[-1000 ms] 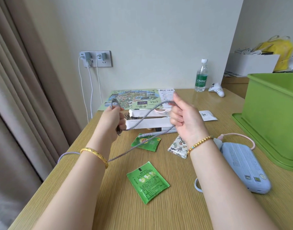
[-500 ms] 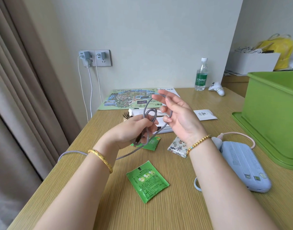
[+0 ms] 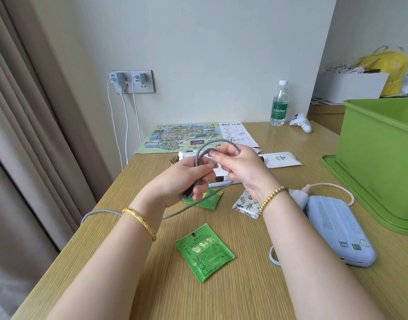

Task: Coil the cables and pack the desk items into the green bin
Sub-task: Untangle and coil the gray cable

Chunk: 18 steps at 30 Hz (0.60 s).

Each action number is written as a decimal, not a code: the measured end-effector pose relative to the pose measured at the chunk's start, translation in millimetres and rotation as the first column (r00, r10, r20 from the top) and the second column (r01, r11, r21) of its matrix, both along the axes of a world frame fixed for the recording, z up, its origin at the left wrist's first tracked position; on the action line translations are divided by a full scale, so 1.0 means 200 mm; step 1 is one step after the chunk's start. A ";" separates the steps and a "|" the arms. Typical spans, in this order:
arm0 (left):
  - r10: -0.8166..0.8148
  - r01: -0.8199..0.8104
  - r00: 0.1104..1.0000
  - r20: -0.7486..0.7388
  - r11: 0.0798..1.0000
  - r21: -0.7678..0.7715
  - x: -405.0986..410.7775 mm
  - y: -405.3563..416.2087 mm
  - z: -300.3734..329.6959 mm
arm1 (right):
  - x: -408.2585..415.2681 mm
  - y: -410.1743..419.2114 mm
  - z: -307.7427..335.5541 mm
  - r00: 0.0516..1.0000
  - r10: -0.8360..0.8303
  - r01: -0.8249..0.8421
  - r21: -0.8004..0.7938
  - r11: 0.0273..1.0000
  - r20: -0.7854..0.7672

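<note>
Two hands, left [image 3: 186, 179] and right [image 3: 242, 168], sharing one grey braided cable [image 3: 199, 202]. Two green sachets [image 3: 204, 251] [image 3: 210, 199] on the desk [image 3: 221, 296], one floral pouch [image 3: 245, 204], one blue power bank [image 3: 336, 229] toward the right edge, one green bin [image 3: 380, 158]. One water bottle [image 3: 279, 105] at the far edge, one map [image 3: 182, 137]. Two chargers [image 3: 116, 77] [image 3: 139, 77] plugged into the wall.

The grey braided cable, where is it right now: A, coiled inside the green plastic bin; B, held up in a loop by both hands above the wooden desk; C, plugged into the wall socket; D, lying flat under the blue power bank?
B: the grey braided cable arcs in a loop between the left hand and the right hand, above the wooden desk.
</note>
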<state>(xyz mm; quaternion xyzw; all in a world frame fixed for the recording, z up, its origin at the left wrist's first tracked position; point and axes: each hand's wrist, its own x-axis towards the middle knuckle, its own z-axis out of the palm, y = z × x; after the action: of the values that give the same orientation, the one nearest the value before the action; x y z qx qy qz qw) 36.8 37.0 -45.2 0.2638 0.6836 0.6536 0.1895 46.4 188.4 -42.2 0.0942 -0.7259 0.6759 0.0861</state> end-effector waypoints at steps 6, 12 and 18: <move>0.154 -0.154 0.988 0.001 0.986 0.072 -0.03 0.01 -0.03 | 0.00 -0.02 0.02 0.985 -0.160 0.159 -0.027 0.987 -0.058; 0.095 -0.098 0.988 -0.121 0.995 -0.021 -0.07 -0.07 0.00 | -0.01 0.05 0.05 0.978 -0.208 0.191 -0.327 0.926 -0.019; 0.003 -0.031 0.980 -0.199 0.990 -0.134 -0.07 -0.13 0.00 | -0.01 0.07 0.03 0.992 -0.009 0.056 -0.384 0.922 0.123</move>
<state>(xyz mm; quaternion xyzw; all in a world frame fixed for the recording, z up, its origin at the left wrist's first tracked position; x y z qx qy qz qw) 22.0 11.8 -46.2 0.3083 0.7445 0.5772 0.1324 44.1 203.1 -35.3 0.0228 -0.5837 0.8086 0.0710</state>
